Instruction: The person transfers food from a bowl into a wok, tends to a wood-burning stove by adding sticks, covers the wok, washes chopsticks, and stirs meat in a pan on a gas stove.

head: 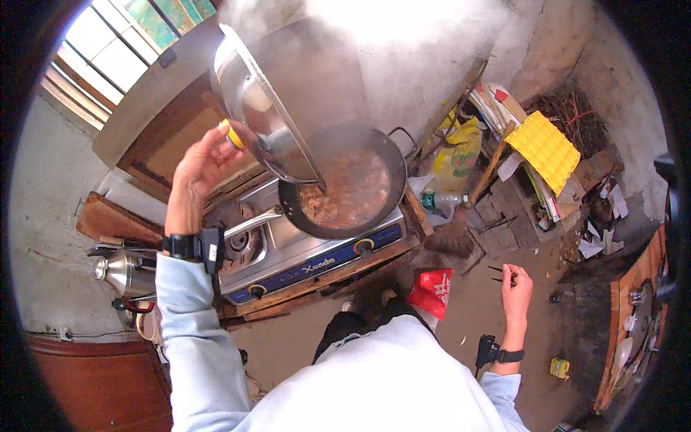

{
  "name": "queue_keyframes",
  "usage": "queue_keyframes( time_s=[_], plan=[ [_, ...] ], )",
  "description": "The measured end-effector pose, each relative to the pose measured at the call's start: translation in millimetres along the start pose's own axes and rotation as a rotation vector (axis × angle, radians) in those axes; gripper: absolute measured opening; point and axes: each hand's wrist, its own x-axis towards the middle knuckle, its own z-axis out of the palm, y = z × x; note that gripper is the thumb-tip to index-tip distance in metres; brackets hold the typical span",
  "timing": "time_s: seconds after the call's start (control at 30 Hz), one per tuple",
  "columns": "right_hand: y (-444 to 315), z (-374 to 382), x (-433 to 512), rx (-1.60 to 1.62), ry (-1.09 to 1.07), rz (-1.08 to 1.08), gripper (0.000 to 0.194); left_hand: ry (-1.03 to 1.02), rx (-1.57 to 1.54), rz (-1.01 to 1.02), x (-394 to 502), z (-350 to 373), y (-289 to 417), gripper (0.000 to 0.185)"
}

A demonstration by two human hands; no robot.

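Note:
My left hand (pixel 208 159) holds a domed glass lid (pixel 264 113) by its knob, which has a yellow band. The lid is tilted nearly upright, its lower edge over the left part of a dark wok (pixel 397 189). Steam rises from the brown, chunky food (pixel 351 194) in the wok. A metal handle (pixel 253 222) runs from the wok towards my left forearm. Under the wok is a two-burner gas stove (pixel 318 264) with a blue front panel. My right hand (pixel 516 286) is low at the right, away from the stove, closed around thin dark sticks, probably chopsticks.
A metal kettle (pixel 127 271) stands left of the stove. Right of it lie a plastic bottle (pixel 445 200), yellow bags and a yellow egg tray (pixel 545 148) on papers. A red bag (pixel 432 294) is near my body. A wooden table (pixel 615 324) with utensils stands far right.

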Motion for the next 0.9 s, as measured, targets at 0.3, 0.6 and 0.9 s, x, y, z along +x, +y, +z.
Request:
queue_keyframes(
  time_s=[0.3, 0.6, 0.9],
  plan=[
    [-34, 12, -2, -0.005, -0.016, -0.103, 0.024, 0.173, -0.189, -0.264, -19, -35, -46, 0.036],
    [-34, 12, -12, 0.005, 0.007, -0.084, 0.022, 0.154, -0.234, -0.309, -25, -37, -48, 0.045],
    [-33, 7, -21, 0.034, 0.014, 0.007, 0.024, 0.116, -0.322, -0.289, -35, -44, -60, 0.039]
  ],
)
